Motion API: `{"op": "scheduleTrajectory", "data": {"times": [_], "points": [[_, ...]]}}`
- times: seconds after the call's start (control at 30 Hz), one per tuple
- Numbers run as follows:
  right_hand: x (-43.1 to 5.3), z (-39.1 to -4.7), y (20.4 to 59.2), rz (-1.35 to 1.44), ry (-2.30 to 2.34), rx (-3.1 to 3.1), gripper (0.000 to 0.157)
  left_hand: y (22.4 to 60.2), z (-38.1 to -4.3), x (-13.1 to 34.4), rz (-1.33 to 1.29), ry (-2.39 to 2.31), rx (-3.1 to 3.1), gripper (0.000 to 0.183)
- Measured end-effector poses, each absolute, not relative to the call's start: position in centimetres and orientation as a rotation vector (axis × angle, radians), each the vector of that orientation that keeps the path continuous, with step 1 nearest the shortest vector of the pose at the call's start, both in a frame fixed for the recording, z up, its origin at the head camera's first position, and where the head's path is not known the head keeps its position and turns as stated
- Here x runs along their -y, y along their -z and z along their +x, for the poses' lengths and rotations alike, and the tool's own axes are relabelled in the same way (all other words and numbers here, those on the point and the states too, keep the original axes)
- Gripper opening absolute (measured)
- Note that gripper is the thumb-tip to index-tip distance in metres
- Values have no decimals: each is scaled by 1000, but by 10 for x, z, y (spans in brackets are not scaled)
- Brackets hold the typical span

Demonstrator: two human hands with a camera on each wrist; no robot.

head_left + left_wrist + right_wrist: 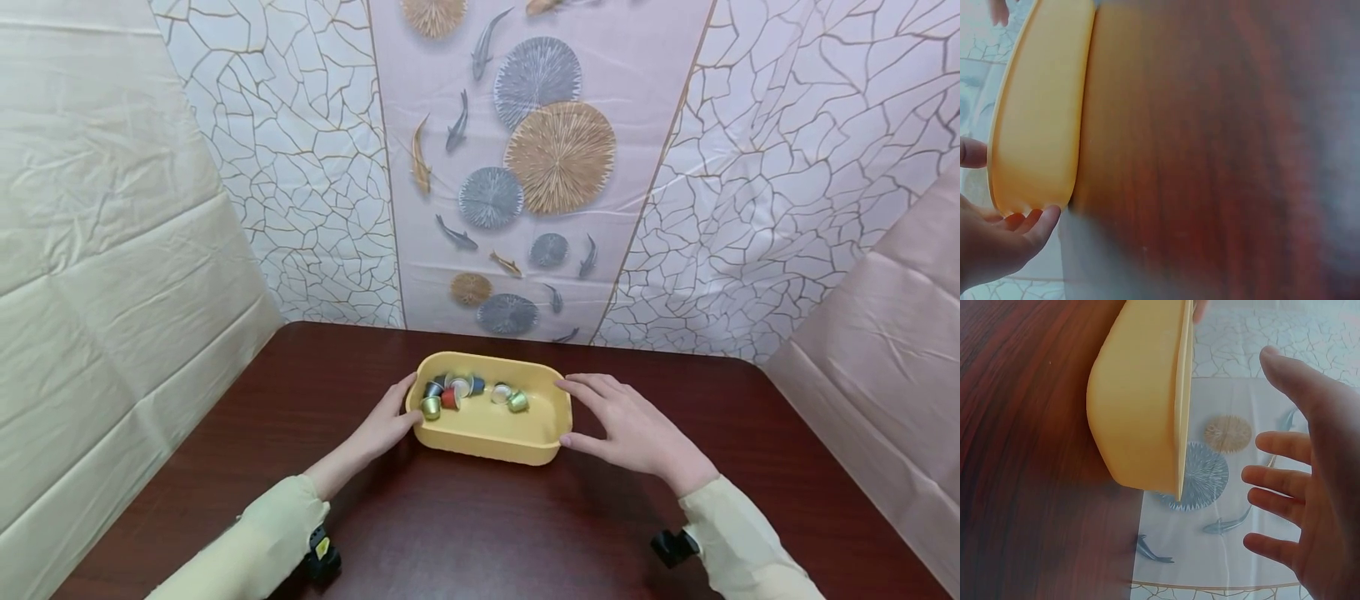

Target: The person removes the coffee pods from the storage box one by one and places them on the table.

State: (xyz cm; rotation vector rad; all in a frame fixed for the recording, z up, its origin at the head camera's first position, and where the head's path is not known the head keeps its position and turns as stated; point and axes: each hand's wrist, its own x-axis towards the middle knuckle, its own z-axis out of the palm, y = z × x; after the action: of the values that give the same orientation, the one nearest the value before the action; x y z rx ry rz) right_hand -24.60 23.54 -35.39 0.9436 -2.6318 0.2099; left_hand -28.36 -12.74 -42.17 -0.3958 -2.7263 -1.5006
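A yellow rectangular bin (487,448) rests on the table with several small coffee capsules inside. Most lie bunched at its left end, among them a red capsule (450,398), a yellow-green capsule (431,407) and a dark blue capsule (477,385). Nearer the middle is a light green capsule (517,402) beside a pale-faced capsule (501,393). My left hand (387,423) grips the bin's left end, thumb at the rim and fingers against the outer wall (1038,125). At the right end, my right hand (626,422) is spread, and the right wrist view shows it apart from the bin.
The dark red-brown table (465,517) extends around the bin. Behind it hangs a patterned cloth (487,275) with fish and discs, and pale cloth (112,250) hangs at the sides. Each wrist carries a small black camera (322,558).
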Motion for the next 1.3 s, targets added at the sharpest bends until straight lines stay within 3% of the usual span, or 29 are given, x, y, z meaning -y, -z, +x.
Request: {"op": "scheduleTrajectory", "data": {"times": [0.7, 1.3], "points": [[-217, -234, 346, 1043, -258, 2636, 79, 425, -242, 150, -453, 1400, 2712, 74], [-203, -235, 337, 1122, -343, 2699, 75, 421, -214, 156, -298, 1635, 2734, 83]]}}
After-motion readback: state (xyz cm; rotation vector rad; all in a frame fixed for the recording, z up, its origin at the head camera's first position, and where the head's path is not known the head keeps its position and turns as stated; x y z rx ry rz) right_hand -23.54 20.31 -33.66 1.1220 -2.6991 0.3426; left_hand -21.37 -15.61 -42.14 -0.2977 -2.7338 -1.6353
